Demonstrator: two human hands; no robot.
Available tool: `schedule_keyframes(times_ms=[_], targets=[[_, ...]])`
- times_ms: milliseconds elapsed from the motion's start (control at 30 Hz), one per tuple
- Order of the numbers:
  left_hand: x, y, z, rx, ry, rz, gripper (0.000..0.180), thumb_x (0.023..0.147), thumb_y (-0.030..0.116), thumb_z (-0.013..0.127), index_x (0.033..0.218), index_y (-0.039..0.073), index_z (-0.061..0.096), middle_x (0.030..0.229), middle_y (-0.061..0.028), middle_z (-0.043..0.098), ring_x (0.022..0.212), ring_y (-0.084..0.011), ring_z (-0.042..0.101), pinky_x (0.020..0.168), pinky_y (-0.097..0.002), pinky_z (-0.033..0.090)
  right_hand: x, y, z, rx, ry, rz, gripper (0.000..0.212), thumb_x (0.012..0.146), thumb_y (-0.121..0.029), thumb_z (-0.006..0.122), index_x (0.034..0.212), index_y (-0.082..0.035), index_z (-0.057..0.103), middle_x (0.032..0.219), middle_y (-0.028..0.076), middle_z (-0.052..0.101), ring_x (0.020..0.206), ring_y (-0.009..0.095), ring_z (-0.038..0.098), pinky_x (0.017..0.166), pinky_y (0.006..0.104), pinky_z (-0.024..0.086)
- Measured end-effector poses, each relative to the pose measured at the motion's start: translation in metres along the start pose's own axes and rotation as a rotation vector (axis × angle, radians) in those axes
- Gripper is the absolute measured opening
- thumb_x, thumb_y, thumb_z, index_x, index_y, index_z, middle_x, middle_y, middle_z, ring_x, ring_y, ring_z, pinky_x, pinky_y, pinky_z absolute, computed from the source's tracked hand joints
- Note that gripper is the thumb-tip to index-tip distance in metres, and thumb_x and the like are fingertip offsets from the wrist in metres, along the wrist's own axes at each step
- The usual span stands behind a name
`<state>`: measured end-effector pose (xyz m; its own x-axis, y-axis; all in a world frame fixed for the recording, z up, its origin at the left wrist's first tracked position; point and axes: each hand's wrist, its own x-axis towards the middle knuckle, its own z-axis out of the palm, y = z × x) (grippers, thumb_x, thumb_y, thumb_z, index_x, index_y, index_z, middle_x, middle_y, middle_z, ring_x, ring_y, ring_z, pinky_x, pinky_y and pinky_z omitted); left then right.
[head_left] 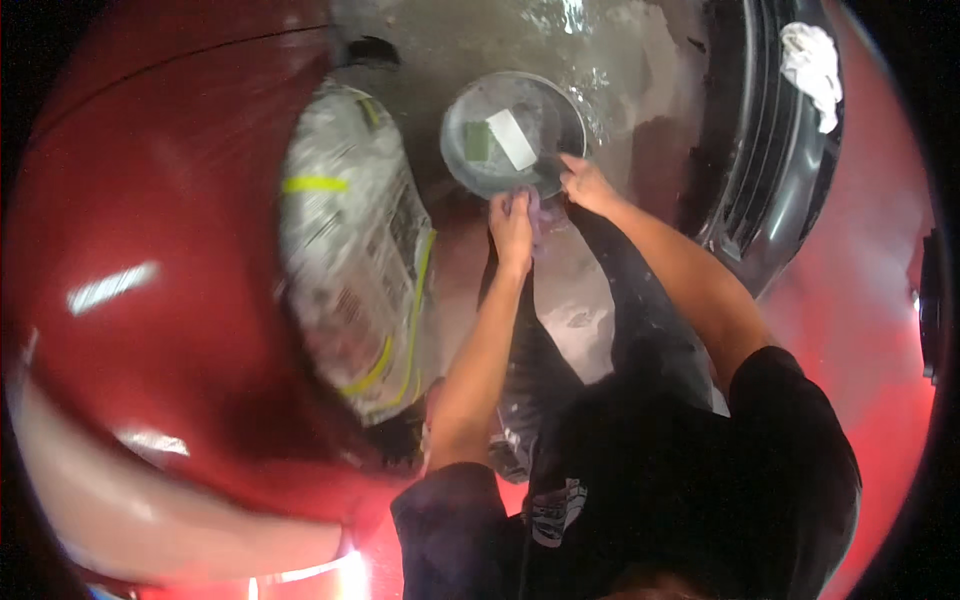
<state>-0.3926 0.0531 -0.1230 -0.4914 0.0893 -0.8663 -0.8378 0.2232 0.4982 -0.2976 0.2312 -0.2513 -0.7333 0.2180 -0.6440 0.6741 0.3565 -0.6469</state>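
A round grey basin (466,180) is held out in front of me. Inside it lie a green rectangular pad (478,142) and a white rectangular block (512,140). My left hand (512,232) is at the near rim, its fingers closed on a crumpled purplish cloth (537,218); whether it also grips the rim is hard to tell. At the right side of the rim my right hand (590,187) is closed on the basin's edge, with some fingers hidden.
To my left is a red car body panel (180,200). Its wheel is covered with printed sheeting (350,270) and yellow-green tape (314,184). A dark slatted car part (745,130) stands on the right, with a white cloth (811,70) on it. The floor (640,60) looks wet and shiny.
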Motion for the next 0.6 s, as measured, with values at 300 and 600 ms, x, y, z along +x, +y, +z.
schedule_keyframes(times_ms=[300,600], targets=[[0.285,-0.154,0.045,0.846,0.094,0.619,0.048,0.093,0.018,0.069,0.136,0.002,0.056,0.120,-0.0286,0.064,0.116,-0.0456,0.062,0.103,-0.0532,0.048,0.164,0.072,0.082,-0.659,0.171,-0.033,0.078,0.090,-0.007,0.064,0.161,-0.010,0.032,0.135,0.028,0.064,0.118,0.046,0.065,0.102,0.0489,0.053],[0.271,-0.127,0.012,0.968,-0.087,0.544,0.058,0.092,0.017,0.071,0.145,0.001,0.053,0.122,-0.0233,0.069,0.113,-0.0356,0.068,0.100,-0.0437,0.053,0.148,0.097,0.051,-0.075,-0.014,-0.111,0.041,0.094,-0.003,0.052,0.131,-0.001,0.069,0.123,0.028,0.070,0.114,0.042,0.068,0.100,0.0439,0.053]])
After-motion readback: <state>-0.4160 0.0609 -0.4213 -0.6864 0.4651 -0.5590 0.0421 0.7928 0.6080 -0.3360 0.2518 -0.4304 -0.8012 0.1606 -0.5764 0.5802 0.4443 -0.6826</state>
